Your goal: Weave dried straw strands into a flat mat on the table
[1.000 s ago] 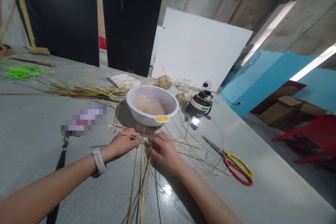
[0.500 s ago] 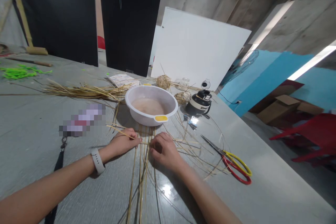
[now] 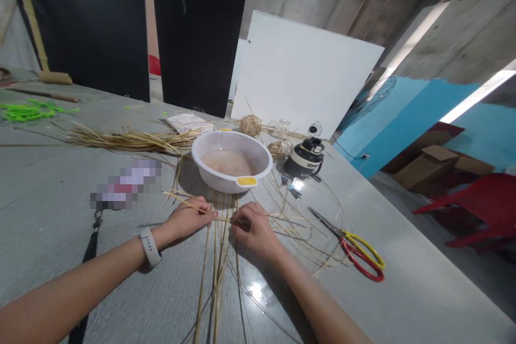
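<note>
We have both hands low over the grey tabletop (image 3: 419,285), a little apart from each other, with the loose array of long, thin, straw-coloured strips (image 3: 223,220) lying between and beneath them; our left hand (image 3: 191,219), with a pale band (image 3: 150,247) around its wrist, pinches a single slender yellowish strip (image 3: 177,198) between thumb and fingers, and this strip slants back over the hand, its free end pointing out to the left; our right hand (image 3: 255,228) sits just across the gap, fingers curled and thumb drawn towards the forefinger at the crossing strips, though we cannot tell whether its fingertips grip one or only rest there; from the gap several strips run down towards us, others pass up towards the round white plastic basin with yellow grips (image 3: 212,178), which stands just beyond our hands with cloudy liquid in it, and more fan out to the right of our right hand; farther right we see the long-bladed scissors with one red and one yellow handle (image 3: 342,234), lying well apart from our fingers; left of the basin rests a thick bundle of tan strips (image 3: 133,140), and to its right, near the black and cream jug (image 3: 301,160), is a small openwork woven ball (image 3: 279,149).
</note>
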### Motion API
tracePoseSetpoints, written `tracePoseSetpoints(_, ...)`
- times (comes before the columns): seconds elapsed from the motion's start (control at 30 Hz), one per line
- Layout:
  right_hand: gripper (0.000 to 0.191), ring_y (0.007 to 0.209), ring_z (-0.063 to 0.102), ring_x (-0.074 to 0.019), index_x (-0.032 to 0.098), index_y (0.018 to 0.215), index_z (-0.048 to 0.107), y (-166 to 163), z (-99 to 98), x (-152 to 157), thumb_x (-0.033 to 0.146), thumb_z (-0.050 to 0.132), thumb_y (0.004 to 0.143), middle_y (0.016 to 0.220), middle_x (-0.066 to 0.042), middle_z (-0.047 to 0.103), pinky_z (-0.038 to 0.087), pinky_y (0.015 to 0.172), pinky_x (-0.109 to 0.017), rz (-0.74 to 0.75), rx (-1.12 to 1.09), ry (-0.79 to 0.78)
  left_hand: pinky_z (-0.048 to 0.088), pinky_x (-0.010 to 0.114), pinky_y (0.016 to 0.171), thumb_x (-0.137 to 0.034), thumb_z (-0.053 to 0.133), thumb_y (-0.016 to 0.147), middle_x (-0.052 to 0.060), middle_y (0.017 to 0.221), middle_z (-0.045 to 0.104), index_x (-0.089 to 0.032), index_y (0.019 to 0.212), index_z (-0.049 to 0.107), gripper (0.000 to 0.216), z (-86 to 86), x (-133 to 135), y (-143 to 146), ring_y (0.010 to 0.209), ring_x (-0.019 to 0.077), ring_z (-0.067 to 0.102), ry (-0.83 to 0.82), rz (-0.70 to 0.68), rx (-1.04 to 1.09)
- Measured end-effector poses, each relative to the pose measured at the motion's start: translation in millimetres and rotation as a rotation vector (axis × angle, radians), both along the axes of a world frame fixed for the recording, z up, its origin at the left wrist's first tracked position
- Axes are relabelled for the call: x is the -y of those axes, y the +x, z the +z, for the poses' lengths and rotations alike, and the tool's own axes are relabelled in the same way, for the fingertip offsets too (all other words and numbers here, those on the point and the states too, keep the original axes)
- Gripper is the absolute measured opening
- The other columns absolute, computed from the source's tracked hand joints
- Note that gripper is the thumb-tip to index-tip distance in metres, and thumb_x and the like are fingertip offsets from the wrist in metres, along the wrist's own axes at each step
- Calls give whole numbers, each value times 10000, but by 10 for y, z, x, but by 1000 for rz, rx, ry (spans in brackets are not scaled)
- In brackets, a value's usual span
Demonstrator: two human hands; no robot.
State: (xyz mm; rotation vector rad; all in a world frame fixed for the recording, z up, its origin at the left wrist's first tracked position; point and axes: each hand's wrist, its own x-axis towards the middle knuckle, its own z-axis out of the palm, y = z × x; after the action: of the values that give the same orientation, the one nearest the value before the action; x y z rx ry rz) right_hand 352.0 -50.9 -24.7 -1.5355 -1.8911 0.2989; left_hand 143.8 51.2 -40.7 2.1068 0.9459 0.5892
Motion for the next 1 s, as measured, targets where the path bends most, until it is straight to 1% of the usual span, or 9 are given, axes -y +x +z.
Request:
tracePoseSetpoints(0.13, 177, 882, 547, -211, 198, 775, 646, 36, 7, 4, 51, 687, 686, 845, -22, 624, 405, 817, -344, 8, -11, -2, 345, 289, 635, -526, 559, 824, 5, 688, 530, -196, 555, 578, 426, 8, 2, 0, 681, 177, 527, 2, 2, -10)
tracePoseSetpoints(0.23, 129, 894, 556, -215, 196, 792, 671, 31, 8, -5, 79, 681, 739, 861, -31, 634, 417, 828, -355, 18, -44, 29, 347, 289, 638, -524, 561, 828, 5, 692, 535, -195, 563, 597, 423, -8, 0, -1, 680, 176, 529, 0, 4, -5)
tracePoseSetpoints(0.3, 86, 915, 565, -221, 198, 855, 705, 4, 5, -20, 134, 664, 814, 888, -43, 645, 423, 844, -368, 39, -56, 52, 352, 290, 647, -521, 561, 836, 6, 698, 541, -195, 580, 627, 419, -24, -4, -2, 688, 178, 538, -2, 6, 5)
tracePoseSetpoints(0.37, 115, 930, 573, -225, 199, 938, 731, -36, 3, -38, 173, 651, 859, 925, -55, 660, 428, 847, -373, 71, -51, 56, 358, 292, 657, -521, 560, 844, 7, 706, 545, -193, 596, 653, 421, -30, -6, -3, 692, 179, 546, -6, 9, 11)
tracePoseSetpoints(0.47, 149, 925, 581, -224, 199, 988, 744, -104, 4, -60, 184, 679, 854, 957, -62, 676, 427, 837, -369, 110, -9, 28, 366, 291, 663, -526, 561, 842, 7, 710, 547, -190, 595, 655, 427, -8, -2, -6, 693, 177, 550, -13, 14, 8)
tracePoseSetpoints(0.57, 135, 908, 577, -214, 201, 941, 743, -158, 11, -74, 151, 700, 822, 951, -51, 673, 414, 824, -356, 114, 29, 8, 374, 283, 657, -529, 560, 836, 9, 711, 558, -190, 594, 636, 423, 33, 11, -12, 699, 176, 549, -26, 6, 19)
tracePoseSetpoints(0.7, 100, 869, 558, -210, 188, 907, 730, -193, 15, -93, 158, 711, 814, 866, -33, 649, 394, 800, -345, 71, 32, -15, 387, 277, 655, -532, 562, 838, 6, 715, 555, -190, 601, 617, 419, 59, 23, -17, 689, 168, 529, -27, -25, 55)
tracePoseSetpoints(0.83, 96, 847, 539, -199, 199, 856, 733, -199, -2, -114, 127, 694, 806, 825, -18, 628, 376, 786, -333, 44, 33, -49, 412, 289, 692, -495, 557, 861, 10, 716, 557, -192, 604, 617, 402, 93, 29, -27, 708, 171, 532, 1, -77, 78)
tracePoseSetpoints(1.0, 114, 846, 537, -200, 205, 789, 732, -201, -32, -144, 96, 711, 764, 783, -13, 616, 387, 782, -330, 8, -51, -82, 445, 293, 768, -301, 585, 777, 22, 823, 623, -198, 695, 670, 157, 206, 28, -73, 797, 180, 586, -2, -229, 44)
